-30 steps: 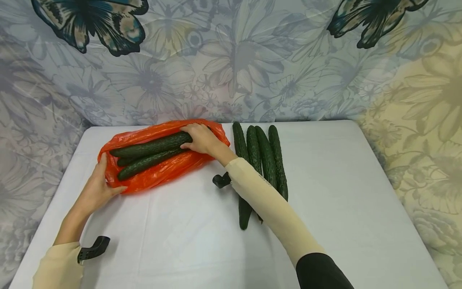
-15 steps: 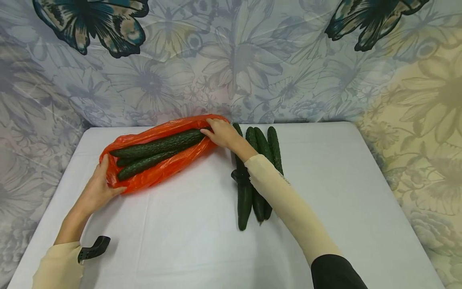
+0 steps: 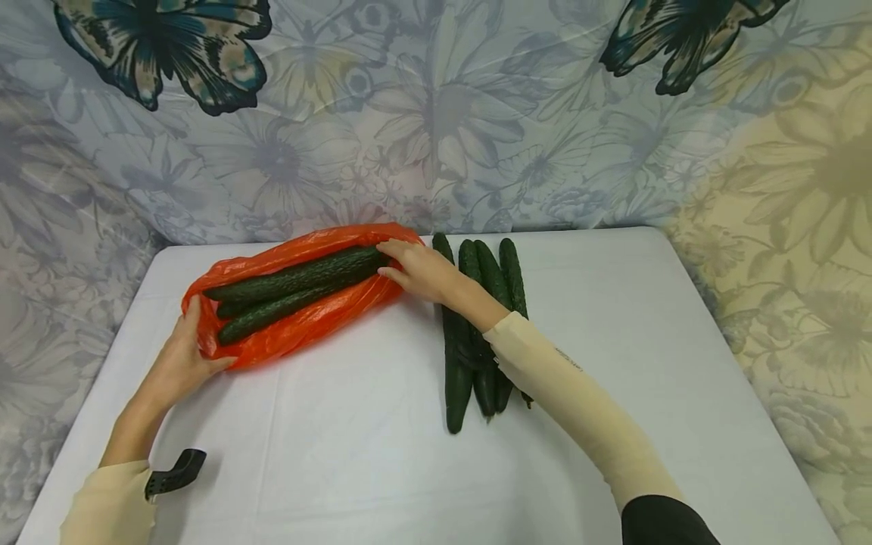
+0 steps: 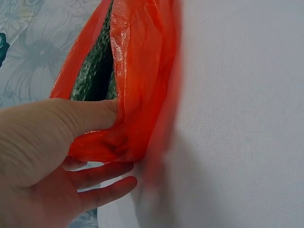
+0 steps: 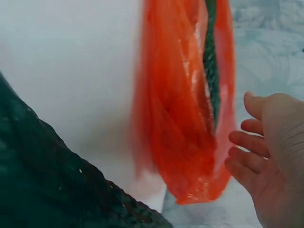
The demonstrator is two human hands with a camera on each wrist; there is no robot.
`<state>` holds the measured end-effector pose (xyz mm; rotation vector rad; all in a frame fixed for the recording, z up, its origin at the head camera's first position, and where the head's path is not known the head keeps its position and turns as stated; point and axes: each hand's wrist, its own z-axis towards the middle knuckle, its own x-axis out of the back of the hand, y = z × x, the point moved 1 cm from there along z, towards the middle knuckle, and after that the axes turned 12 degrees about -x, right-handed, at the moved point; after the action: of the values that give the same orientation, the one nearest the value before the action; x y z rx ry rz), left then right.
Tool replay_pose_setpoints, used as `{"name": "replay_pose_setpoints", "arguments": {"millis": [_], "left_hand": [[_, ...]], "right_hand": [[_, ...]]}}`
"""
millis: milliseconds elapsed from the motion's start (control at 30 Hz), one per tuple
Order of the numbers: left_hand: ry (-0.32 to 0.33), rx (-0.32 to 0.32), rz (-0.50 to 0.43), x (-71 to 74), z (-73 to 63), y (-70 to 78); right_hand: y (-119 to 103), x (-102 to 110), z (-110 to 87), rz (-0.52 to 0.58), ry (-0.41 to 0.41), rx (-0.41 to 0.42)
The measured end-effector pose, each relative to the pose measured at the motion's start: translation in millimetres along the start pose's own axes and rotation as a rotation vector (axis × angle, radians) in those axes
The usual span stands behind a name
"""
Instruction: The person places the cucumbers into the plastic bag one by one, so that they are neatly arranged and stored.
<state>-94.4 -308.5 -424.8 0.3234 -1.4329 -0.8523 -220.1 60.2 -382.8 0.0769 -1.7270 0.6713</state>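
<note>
An orange-red plastic bag (image 3: 320,322) lies slantwise at the table's back left, its opening turned up. Inside are dark green cucumbers, a long upper one (image 3: 306,274) and a lower one (image 3: 272,312), with part of another showing between them. My left hand (image 3: 179,356) holds the bag's left end; in the left wrist view its thumb (image 4: 95,114) lies over the rim and its fingers are underneath. At the bag's right end is my right hand (image 3: 425,272). The right wrist view shows that hand's fingers (image 5: 249,142) loosely bent, with nothing between them and the thumb.
Several more cucumbers (image 3: 458,371) lie side by side right of the bag, partly beneath my right forearm. One looms close in the right wrist view (image 5: 47,175). A white cloth covers the table (image 3: 354,446); a flowered curtain (image 3: 436,151) hangs behind it.
My right hand has moved right along the cucumbers to the bag's right end, lifting the rim there midway and then lowering. The left hand stays at the left end.
</note>
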Motion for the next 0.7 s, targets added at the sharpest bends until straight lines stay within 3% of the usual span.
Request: {"name": "replay_pose_setpoints", "arguments": {"millis": [333, 700], "left_hand": [[0.009, -0.011, 0.005, -0.5, -2.2, -2.2], [0.010, 0.002, 0.004, -0.3, -2.2, -0.7]], "right_hand": [[3, 19, -28.6, 0.056, 0.069, 0.048], [40, 33, -63.4, 0.134, 0.238, -0.032]]}}
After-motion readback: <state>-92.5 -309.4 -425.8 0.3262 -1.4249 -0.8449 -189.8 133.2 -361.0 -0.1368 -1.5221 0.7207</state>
